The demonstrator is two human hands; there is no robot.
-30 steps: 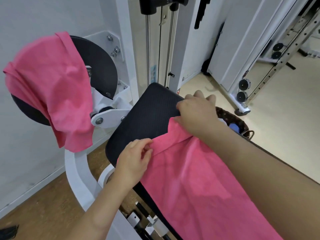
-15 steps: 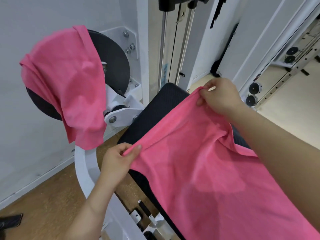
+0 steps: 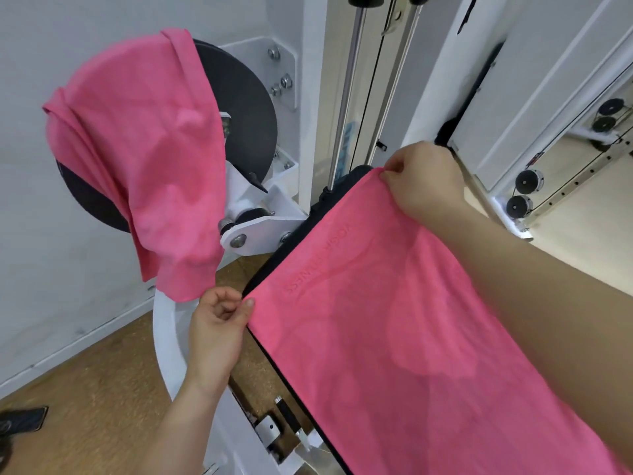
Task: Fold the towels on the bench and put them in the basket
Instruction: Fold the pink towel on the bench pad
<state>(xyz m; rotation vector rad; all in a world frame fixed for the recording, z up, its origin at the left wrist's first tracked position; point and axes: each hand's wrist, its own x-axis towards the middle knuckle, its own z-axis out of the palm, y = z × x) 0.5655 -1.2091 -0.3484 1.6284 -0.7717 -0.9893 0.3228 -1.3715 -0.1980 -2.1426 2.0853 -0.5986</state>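
Pink towel (image 3: 394,320) lies spread flat along the black bench pad (image 3: 327,197). Left hand (image 3: 215,330) pinches its near corner between thumb and curled fingers; right hand (image 3: 424,181) pinches the far corner. Second pink towel (image 3: 137,166) hangs over the black disc (image 3: 239,108).

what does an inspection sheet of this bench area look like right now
surface: black bench pad, mostly covered
job's things: pink towel spread along bench; second pink towel draped over black disc; basket not in view
clutter: dark object at floor edge, unclear
grips: left hand pinches near corner, right hand pinches far corner
cables: thin machine cable between guide rods
surroundings: white wall, wood floor, pulleys
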